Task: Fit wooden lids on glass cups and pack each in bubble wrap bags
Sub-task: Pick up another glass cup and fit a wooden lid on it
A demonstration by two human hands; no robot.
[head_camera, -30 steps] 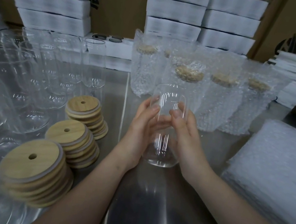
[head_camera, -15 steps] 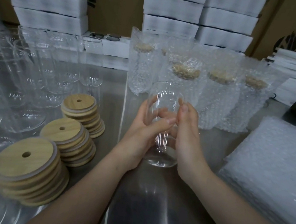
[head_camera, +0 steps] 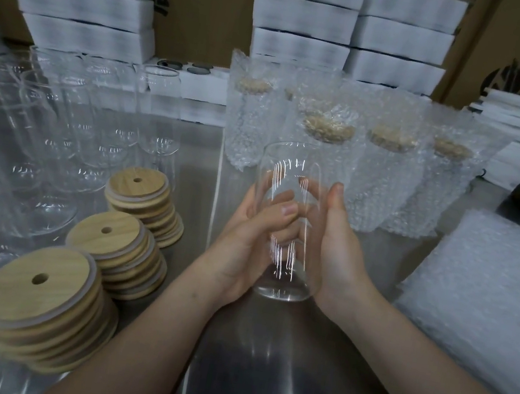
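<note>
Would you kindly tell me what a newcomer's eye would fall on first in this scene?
First, the lidless glass cup held upright at the centre, with the left hand and right hand wrapped round it. Next come the three stacks of wooden lids at the near left, and behind the cup a row of lidded, bubble-wrapped cups standing on the table.
</note>
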